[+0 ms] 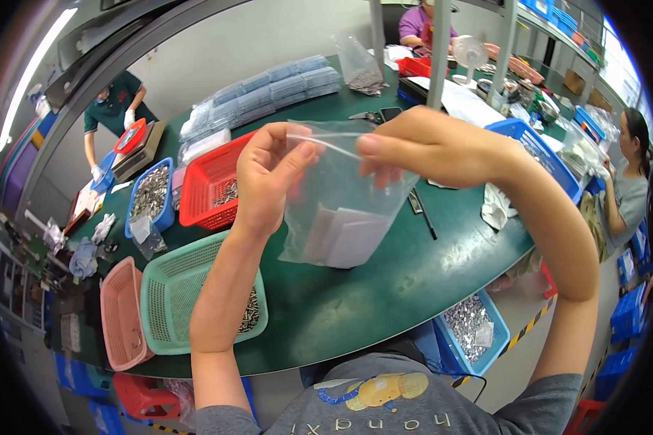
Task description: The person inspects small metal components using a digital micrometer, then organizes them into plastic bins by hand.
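Over the green table I hold up a clear zip-lock bag by its top edge. White folded papers or cards rest at the bottom of the bag. My left hand pinches the left end of the zip strip between thumb and fingers. On the right side of the same strip, my right hand is closed, thumb on top. The white strip bends slightly between the two hands. Whether the seal is pressed together along its whole length, I cannot tell.
Red, green and pink baskets stand left, beside a blue basket of metal parts. Stacked clear packets lie behind. A pen and white gloves are at right. Other people work around the table.
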`<state>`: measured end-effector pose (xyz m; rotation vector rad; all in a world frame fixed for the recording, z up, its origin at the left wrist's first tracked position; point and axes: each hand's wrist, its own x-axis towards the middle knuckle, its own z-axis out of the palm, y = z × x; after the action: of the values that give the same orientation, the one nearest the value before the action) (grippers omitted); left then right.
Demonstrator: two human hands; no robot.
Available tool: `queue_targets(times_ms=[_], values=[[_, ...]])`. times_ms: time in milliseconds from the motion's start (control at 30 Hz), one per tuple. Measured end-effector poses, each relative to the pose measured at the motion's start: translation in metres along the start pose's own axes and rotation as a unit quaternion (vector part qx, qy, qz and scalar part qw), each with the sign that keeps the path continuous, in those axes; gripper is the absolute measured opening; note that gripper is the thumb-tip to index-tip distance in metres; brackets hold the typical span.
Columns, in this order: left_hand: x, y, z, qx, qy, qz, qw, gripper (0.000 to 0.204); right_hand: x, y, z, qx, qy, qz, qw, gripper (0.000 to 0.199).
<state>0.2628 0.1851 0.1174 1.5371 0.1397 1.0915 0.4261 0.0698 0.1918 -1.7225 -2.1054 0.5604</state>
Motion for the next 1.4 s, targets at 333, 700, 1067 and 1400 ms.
queue_targets(times_ms=[333, 700, 1067, 1400], values=[[-0.024, -0.013, 0.022, -0.049, 0.045, -0.027, 0.997, 0.011, -0.018, 0.011, 0.018, -0.151, 0.279, -0.108, 0.942, 0.031], [-0.046, -0.012, 0.055, 0.113, 0.096, 0.196, 0.969, 0.013, -0.018, 0.0, 0.05, -0.043, 0.243, -0.112, 0.963, 0.015], [-0.073, 0.013, 0.048, 0.108, 0.028, 0.196, 0.974, 0.011, -0.032, -0.019, 0.05, 0.032, 0.18, -0.207, 0.961, 0.012], [-0.128, 0.028, 0.014, 0.154, 0.018, 0.116, 0.981, 0.011, -0.056, -0.005, 0.072, 0.042, 0.166, -0.241, 0.955, 0.011]])
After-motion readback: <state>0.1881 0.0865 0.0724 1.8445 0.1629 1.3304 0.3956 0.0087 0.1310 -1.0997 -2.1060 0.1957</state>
